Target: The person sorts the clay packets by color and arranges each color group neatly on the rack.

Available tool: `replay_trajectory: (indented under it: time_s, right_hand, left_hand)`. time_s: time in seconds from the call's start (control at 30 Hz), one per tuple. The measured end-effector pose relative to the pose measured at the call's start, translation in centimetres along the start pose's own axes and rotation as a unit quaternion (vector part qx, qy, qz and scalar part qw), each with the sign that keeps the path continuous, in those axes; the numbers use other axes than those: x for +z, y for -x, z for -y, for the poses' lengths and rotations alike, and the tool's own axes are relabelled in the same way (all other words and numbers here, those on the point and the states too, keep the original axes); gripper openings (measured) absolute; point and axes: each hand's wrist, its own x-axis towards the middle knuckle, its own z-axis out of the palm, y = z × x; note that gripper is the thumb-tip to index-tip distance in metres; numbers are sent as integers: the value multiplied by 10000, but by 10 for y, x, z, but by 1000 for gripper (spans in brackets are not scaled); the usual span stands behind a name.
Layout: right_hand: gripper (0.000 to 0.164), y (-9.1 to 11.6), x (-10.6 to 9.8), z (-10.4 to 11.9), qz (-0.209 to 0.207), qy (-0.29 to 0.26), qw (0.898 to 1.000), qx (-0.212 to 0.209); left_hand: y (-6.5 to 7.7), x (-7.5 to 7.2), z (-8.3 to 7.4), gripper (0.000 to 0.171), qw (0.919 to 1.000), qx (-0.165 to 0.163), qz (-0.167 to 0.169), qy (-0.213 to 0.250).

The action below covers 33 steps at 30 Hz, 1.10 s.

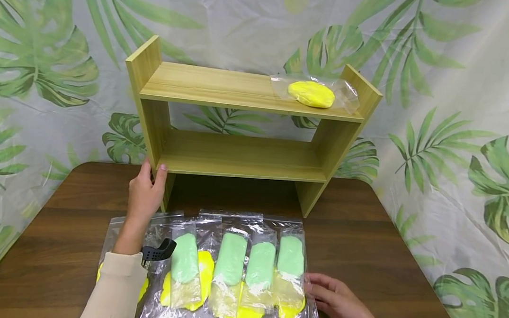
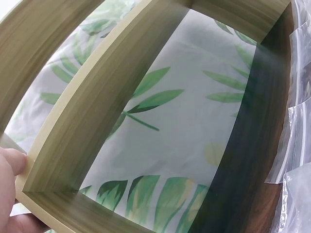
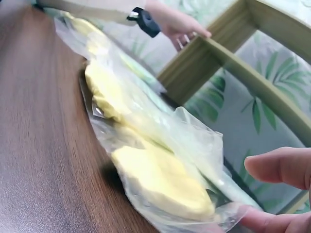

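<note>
My left hand grips the left side panel of a small wooden shelf, its thumb on the front edge of the middle board. On the table in front lie several clear zip bags with yellow clay-like slabs, and smaller bags with pale green slabs rest on top of them. At the right end of this row is my right hand, its fingers touching the edge of a bag. In the right wrist view the thumb stands apart from the bag with a yellow slab.
Another bagged yellow slab lies on the shelf's top board, near the right side panel. The shelf stands toward the back of a dark wooden table. Behind it hangs a leaf-patterned cloth.
</note>
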Motion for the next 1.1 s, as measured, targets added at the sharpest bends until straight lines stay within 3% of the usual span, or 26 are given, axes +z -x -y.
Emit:
replay_trajectory:
  time_s: [0.17,0.33,0.5,0.7,0.93,1.1]
  right_hand:
    - [46,4,2,2,467,-409,9981,-5]
    - [38,8,5,3,948,-1088,9895,-30]
    - [39,6,8,0,684,-1181,9906,82]
    - [61,3,11,-5,371,-1112,9930,154]
    - [51,2,11,-4,1089,-1537,9820,150]
    - [59,3,14,-4,1170,-1352,9838,114]
  left_hand:
    - [0,1,1,45,10000,-12,-30,-35]
    - [0,1,2,45,10000,9,-48,-41]
    - [0,1,3,44,10000,1,-60,-11]
    - [-1,0,2,45,10000,-39,35,14]
    - [-1,0,1,45,10000,-59,41,-17]
    - [-1,0,2,45,10000,-48,18,16]
